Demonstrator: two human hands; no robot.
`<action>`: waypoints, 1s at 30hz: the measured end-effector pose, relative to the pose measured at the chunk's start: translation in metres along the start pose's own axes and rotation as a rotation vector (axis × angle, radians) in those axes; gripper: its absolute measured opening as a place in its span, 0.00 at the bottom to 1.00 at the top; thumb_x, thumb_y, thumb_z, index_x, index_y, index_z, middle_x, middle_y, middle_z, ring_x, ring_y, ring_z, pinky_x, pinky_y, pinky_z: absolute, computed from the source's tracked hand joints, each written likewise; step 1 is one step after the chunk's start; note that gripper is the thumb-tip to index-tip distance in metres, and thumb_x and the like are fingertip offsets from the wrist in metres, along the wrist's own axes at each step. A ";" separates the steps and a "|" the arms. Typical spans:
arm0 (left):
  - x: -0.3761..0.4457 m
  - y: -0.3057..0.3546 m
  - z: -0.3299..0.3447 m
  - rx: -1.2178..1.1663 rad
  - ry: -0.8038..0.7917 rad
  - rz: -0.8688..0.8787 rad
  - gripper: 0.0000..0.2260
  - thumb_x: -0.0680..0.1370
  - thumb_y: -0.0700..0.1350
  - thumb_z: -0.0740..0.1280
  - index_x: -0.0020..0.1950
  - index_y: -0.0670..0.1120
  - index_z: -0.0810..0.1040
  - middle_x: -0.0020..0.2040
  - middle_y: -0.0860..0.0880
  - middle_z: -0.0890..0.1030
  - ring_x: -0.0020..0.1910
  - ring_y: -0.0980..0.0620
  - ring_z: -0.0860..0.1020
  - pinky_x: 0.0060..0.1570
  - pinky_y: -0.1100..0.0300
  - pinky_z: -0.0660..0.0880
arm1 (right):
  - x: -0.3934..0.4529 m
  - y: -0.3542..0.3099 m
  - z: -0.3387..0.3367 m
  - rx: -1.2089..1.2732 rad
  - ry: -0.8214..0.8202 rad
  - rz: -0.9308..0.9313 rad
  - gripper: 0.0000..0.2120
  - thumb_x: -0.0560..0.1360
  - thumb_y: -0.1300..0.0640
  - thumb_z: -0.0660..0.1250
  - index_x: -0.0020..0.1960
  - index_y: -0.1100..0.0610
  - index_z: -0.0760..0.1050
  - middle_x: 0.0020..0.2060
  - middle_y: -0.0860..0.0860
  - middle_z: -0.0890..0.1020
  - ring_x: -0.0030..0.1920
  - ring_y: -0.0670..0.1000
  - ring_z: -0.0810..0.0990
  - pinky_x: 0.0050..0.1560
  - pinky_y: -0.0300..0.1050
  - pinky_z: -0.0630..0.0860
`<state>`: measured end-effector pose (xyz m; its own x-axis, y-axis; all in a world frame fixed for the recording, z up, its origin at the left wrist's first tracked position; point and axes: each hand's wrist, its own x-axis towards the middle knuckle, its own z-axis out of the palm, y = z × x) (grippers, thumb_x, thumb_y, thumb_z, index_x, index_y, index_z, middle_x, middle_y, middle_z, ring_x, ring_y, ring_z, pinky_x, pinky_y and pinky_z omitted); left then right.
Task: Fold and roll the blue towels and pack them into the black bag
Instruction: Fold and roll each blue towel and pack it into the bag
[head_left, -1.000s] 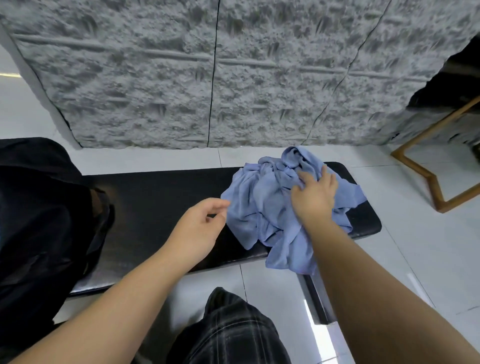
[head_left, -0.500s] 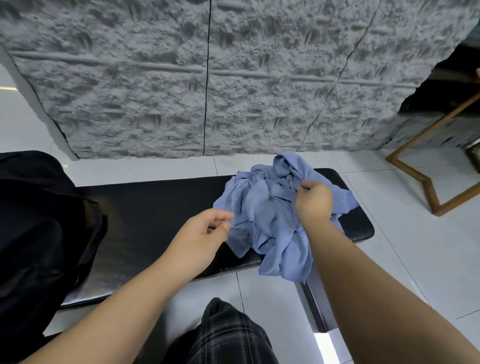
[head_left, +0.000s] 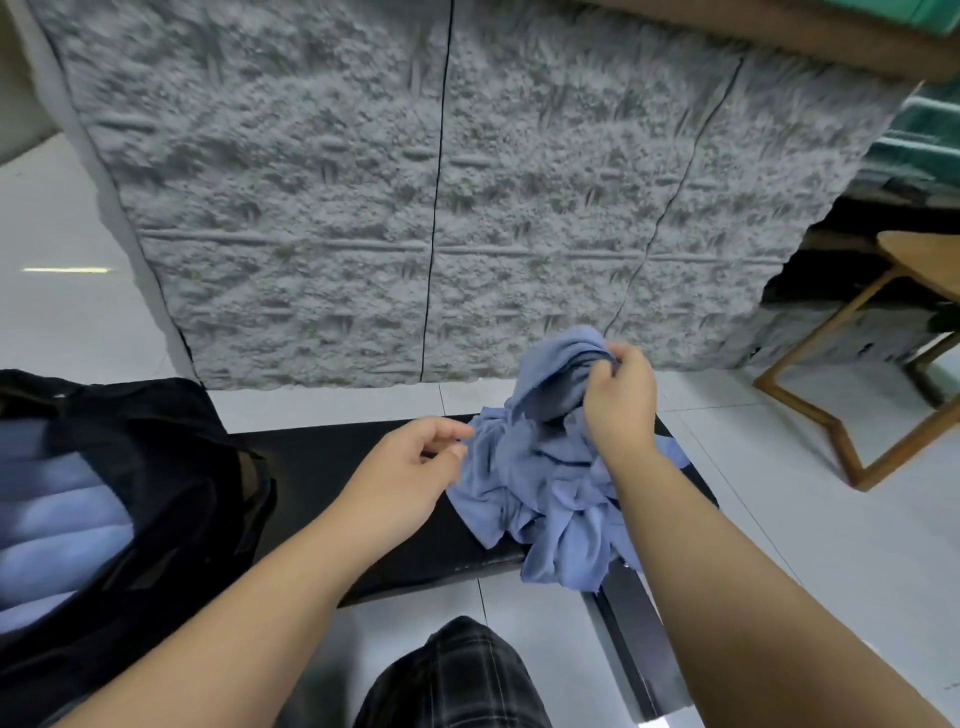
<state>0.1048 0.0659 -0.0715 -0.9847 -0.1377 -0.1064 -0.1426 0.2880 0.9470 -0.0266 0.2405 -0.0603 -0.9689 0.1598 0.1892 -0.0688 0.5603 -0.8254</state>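
Observation:
A crumpled heap of blue towels (head_left: 540, 499) lies on the right end of a black bench (head_left: 332, 467). My right hand (head_left: 621, 397) grips a bunch of one towel and holds it raised above the heap. My left hand (head_left: 410, 467) hovers at the heap's left edge with its fingers loosely curled, and it holds nothing. The black bag (head_left: 171, 493) stands open on the bench's left end. Several rolled blue towels (head_left: 57, 525) show inside it.
A grey textured wall panel (head_left: 415, 208) rises just behind the bench. A wooden frame (head_left: 852, 415) stands on the white tiled floor at the right. My knee in checked cloth (head_left: 452, 675) is at the bottom middle.
My right hand closed on a towel and lifted it up out of the heap. My left hand stayed beside the heap. The view tilted up, and the bag's inside came into sight.

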 end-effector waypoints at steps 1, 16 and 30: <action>-0.005 0.009 -0.004 0.007 0.010 0.016 0.08 0.79 0.44 0.63 0.48 0.59 0.76 0.48 0.57 0.79 0.46 0.57 0.79 0.40 0.69 0.70 | -0.005 -0.015 -0.007 0.050 -0.013 -0.033 0.09 0.79 0.64 0.53 0.50 0.60 0.71 0.42 0.56 0.76 0.35 0.51 0.69 0.33 0.45 0.66; -0.078 0.129 -0.078 0.254 0.317 0.293 0.03 0.78 0.46 0.59 0.46 0.49 0.71 0.36 0.48 0.77 0.34 0.48 0.77 0.38 0.51 0.75 | -0.104 -0.208 -0.067 0.270 -0.357 -0.599 0.16 0.77 0.67 0.57 0.44 0.46 0.72 0.42 0.46 0.77 0.42 0.43 0.74 0.43 0.32 0.69; -0.152 0.191 -0.160 0.242 0.463 0.409 0.16 0.76 0.35 0.54 0.45 0.49 0.79 0.40 0.53 0.81 0.41 0.56 0.78 0.38 0.64 0.73 | -0.154 -0.216 -0.080 -0.311 -0.282 -0.704 0.11 0.70 0.64 0.63 0.51 0.53 0.74 0.49 0.50 0.76 0.51 0.53 0.74 0.48 0.46 0.70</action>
<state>0.2438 -0.0102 0.1740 -0.8273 -0.3500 0.4394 0.1616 0.6009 0.7829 0.1564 0.1602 0.1320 -0.7498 -0.5005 0.4328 -0.6541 0.6595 -0.3705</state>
